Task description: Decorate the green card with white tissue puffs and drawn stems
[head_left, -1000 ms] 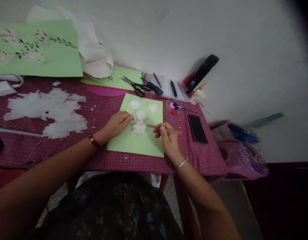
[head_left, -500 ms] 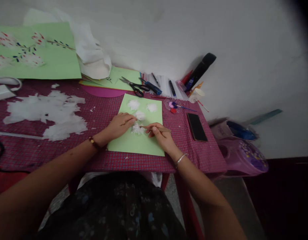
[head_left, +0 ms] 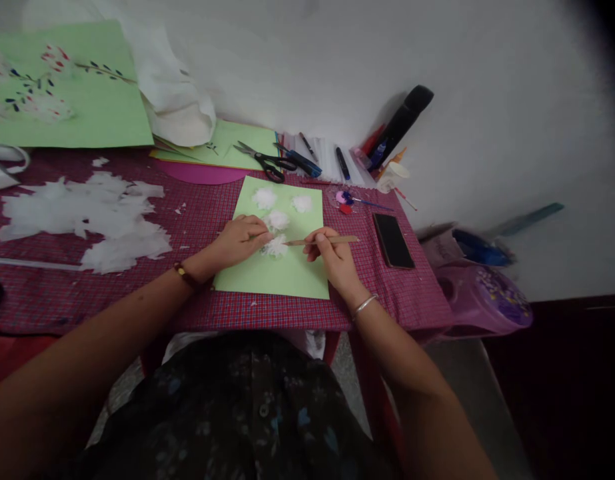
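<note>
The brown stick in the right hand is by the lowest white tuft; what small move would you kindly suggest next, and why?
I would probably nudge the lowest white tuft with the brown stick: its tip appears to be at the tuft's right edge, the right hand grips it, and the left hand is at the tuft's upper left, seemingly placed to steady the green sheet.

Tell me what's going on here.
A person's right hand holds a slim brown stick, its tip at the lowest of four fluffy white tufts on a light-green paper sheet. The left hand is over the sheet, fingertips near that tuft's upper edge. Ragged thin white pieces lie to the left on a red checked tablecloth.
</note>
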Tool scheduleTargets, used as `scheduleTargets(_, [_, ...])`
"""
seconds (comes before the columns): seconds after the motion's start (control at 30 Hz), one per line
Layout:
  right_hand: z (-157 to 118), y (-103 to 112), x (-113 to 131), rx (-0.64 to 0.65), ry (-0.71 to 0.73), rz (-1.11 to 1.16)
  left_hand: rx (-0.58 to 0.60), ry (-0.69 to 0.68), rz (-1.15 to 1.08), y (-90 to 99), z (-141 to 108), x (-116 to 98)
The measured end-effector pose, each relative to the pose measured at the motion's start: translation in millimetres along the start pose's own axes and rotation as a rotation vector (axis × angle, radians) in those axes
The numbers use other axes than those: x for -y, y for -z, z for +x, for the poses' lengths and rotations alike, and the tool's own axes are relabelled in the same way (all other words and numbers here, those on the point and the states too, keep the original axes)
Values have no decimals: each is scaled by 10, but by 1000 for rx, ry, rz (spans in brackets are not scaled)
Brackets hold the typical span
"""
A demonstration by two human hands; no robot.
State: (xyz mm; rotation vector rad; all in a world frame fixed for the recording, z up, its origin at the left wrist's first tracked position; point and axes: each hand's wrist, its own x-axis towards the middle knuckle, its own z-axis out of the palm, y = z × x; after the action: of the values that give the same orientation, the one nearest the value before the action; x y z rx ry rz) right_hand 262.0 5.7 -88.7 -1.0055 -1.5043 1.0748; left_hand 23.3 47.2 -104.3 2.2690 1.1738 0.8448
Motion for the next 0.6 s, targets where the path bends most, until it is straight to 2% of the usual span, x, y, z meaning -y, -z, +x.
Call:
scheduleTargets(0.2, [18, 34, -10, -72, 36, -169, -21, 40, -52, 16, 9, -24])
scheduleTargets(0.37, [6, 57, -11, -136, 35, -145, -121, 249, -325, 97, -36, -163])
scheduleTargets(0.5, [4, 147, 45, -227, 30, 7, -391, 348, -597, 425, -181, -259])
scheduleTargets(0.53, [21, 175, 83, -235, 16, 53, -451, 355, -602, 538, -252, -271])
scheduleTargets(0.6, [91, 218, 195, -221, -23, 137, -498, 378, -508, 759, -437, -279])
